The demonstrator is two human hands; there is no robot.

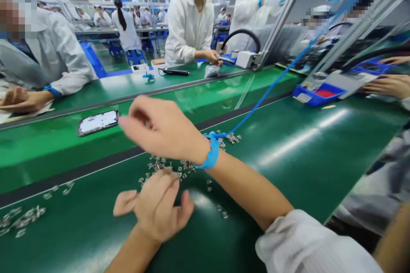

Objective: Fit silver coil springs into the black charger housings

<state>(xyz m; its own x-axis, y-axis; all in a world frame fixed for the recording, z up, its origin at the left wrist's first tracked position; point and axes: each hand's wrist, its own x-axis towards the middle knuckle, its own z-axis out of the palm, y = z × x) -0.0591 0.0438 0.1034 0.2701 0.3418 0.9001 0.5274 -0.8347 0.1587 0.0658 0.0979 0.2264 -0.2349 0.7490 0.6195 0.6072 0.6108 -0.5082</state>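
My right hand [166,130], with a blue wrist strap [211,153] and cord, reaches over the green belt. Its fingers are loosely curled and its thumb stands apart. Close by the thumb tip lies a flat phone-shaped housing [98,123], white inside with a dark rim; I cannot tell whether they touch. Below is my left hand [158,207], over the dark green worktop, thumb and little finger spread, the other fingers bent. Nothing shows in either hand. Small shiny metal clips [185,168] lie just beyond the left hand, partly hidden by it.
More clips [24,219] are scattered at the left. A blue bin [317,94] with something red inside stands at the right, near another person's hands [389,85]. The blue cord [275,81] slants across the view. Co-workers in white sit beyond the belt [179,98].
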